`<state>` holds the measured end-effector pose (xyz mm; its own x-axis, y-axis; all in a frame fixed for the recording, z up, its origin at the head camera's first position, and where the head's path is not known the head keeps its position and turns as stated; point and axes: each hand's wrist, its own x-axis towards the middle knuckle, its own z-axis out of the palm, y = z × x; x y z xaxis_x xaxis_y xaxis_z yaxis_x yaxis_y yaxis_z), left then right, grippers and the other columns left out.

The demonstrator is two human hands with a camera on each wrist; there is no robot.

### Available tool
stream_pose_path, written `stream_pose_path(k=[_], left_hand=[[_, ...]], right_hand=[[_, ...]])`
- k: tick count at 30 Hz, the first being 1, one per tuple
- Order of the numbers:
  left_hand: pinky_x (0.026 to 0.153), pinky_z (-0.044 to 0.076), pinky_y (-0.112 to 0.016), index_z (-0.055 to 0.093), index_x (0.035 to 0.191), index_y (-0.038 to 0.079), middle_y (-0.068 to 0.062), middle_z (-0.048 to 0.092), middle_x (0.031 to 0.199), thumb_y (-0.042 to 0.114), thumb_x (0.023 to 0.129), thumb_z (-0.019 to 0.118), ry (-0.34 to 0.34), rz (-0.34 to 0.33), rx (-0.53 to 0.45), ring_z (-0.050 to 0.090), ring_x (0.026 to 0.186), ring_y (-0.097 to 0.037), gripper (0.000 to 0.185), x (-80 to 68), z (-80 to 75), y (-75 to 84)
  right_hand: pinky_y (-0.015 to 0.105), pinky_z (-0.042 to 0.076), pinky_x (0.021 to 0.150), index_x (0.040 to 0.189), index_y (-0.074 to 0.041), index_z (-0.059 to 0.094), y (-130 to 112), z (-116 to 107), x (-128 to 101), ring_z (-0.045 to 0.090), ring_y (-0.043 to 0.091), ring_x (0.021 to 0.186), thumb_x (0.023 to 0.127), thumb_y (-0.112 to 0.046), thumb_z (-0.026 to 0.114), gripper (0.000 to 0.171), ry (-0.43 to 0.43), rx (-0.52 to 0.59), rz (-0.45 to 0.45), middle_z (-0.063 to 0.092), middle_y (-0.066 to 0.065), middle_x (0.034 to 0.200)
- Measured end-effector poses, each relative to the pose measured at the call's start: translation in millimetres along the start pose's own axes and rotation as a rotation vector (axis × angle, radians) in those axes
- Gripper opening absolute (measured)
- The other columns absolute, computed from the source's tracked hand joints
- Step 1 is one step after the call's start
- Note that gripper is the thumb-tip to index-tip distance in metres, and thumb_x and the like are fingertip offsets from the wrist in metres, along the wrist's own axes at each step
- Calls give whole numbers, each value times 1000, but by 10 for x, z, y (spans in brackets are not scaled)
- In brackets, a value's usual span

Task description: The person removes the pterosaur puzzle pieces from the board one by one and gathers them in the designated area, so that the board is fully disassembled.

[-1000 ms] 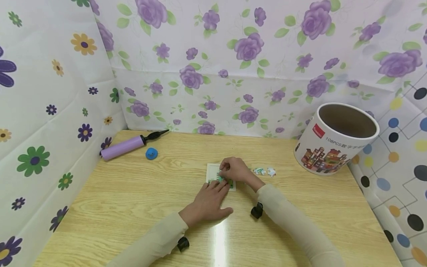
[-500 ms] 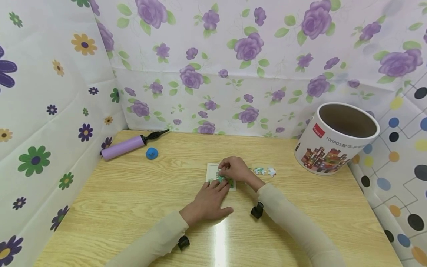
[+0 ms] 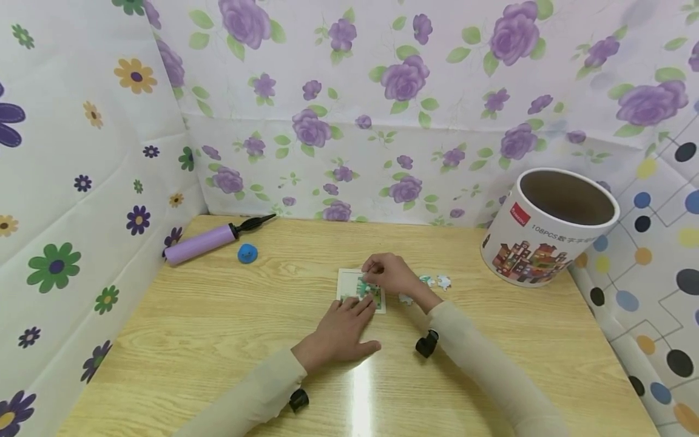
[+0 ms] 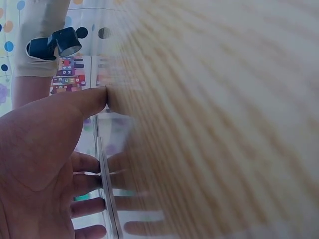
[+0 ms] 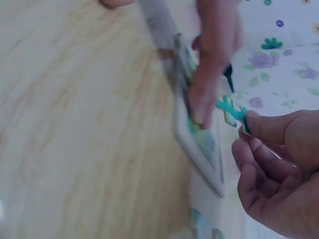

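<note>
A person's left hand (image 3: 341, 331) lies flat on a light wooden table (image 3: 218, 340), fingers straight and spread, with the fingertips pressing on the near edge of a small white puzzle board (image 3: 346, 283) that lies flat at the middle of the table. The right hand (image 3: 389, 274) hovers just above the far right part of that board, its fingers curled and its thumb and fingertips pinching a small teal jigsaw piece (image 5: 232, 109); in the right wrist view the piece is lifted clear of the board, close to it but not touching. Green and teal pieces already sit on the board (image 3: 367, 292) between the two hands. Both arms wear beige sleeves (image 3: 480, 364), each with a small black camera at the wrist. Just right of the right hand, a few loose puzzle pieces (image 3: 435, 281) lie on the table. Further right stands an open round puzzle tub (image 3: 546, 233) printed with colourful buildings. At the far left of the table lie a purple hand pump (image 3: 204, 239) and, just beside it, a small blue object (image 3: 247, 253). Flowered sheets (image 3: 382, 109) wall in the table at the back and sides.
</note>
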<state>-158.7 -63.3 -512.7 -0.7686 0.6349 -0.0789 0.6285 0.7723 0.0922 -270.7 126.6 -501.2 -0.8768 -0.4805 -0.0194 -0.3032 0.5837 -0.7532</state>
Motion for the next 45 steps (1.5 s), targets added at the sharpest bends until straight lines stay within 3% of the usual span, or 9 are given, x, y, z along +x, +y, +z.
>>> stream_pose_path(k=[12,18,22,26,35,45], left_hand=[[117,33,-55,35,161,12,-4,32,166,67,98,47,5,-8,-37,34,150,-30,84,2,34,2],[118,34,-52,33,161,11,-6,31,167,66,99,47,1,-1,-53,31,152,-31,84,-5,36,-6],[118,35,-51,33,161,10,-6,30,167,66,100,46,1,2,-57,30,153,-31,84,-10,37,-9],[118,34,-50,32,161,9,-7,30,167,64,100,46,1,7,-58,30,153,-31,84,-18,34,-4],[118,33,-51,32,161,8,-8,30,167,63,101,46,-15,6,-48,30,152,-32,82,-23,20,0],[119,32,-51,30,162,9,-7,28,168,64,101,44,-17,8,-45,29,153,-32,84,-22,34,7]], right_hand=[[45,60,75,114,-10,73,111,-446,-352,73,30,85,99,-19,69,18,74,36,30,72,6,101],[43,58,83,113,-12,75,219,-599,-532,70,20,90,99,-21,70,18,140,-36,34,74,3,102],[42,57,81,115,-9,75,298,-665,-622,69,18,89,98,-22,71,22,151,-60,41,74,2,100],[39,56,76,111,-8,76,367,-708,-713,68,16,86,97,-23,72,20,161,-76,56,74,1,97],[40,57,80,105,-15,79,557,-699,-904,69,17,88,97,-23,73,13,150,-71,103,75,1,100],[39,58,80,103,-14,81,707,-635,-988,68,16,89,96,-19,74,12,162,-112,133,75,-1,98]])
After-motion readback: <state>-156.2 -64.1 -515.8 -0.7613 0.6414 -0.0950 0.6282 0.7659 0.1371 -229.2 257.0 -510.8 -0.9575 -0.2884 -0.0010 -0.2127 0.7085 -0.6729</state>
